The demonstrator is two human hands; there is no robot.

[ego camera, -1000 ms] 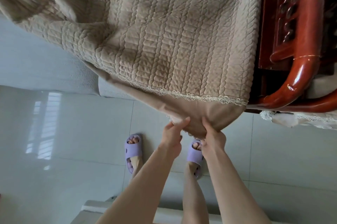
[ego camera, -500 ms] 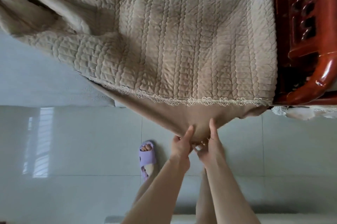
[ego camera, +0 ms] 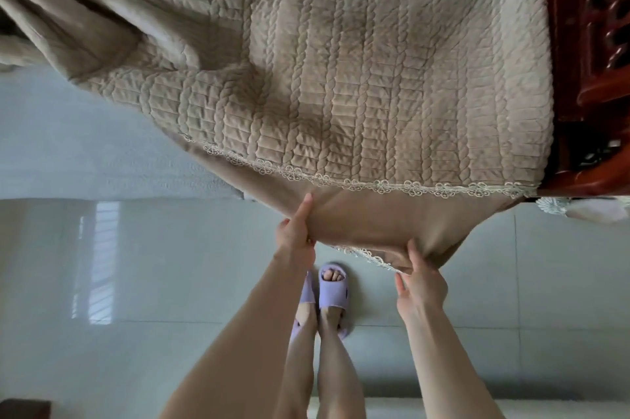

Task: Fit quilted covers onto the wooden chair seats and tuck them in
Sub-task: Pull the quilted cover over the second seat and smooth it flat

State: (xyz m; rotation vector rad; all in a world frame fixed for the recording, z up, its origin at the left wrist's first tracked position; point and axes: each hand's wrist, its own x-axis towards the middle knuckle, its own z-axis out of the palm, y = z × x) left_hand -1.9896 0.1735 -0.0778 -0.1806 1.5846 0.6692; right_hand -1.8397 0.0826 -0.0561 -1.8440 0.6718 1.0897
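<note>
Cover (ego camera: 341, 77) draped on chair (ego camera: 593, 43), lace hem (ego camera: 375, 185) twd person; L hand (ego camera: 295, 234), R hand (ego camera: 422, 289) pinching its skirt.

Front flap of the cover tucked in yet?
No, the left hand and right hand hold the flap of the quilted cover pulled out in front.

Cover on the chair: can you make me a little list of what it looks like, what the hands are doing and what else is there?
Cover: beige quilted cover, spread out, rumpled at the left
Edge: lace trim above a plain flap hanging off the front
Left: left hand grips the flap's left side
Right: right hand pinches the flap's lower edge
Chair: red-brown wooden chair at the right
Floor: pale tiled floor; purple slippers on the feet
</note>
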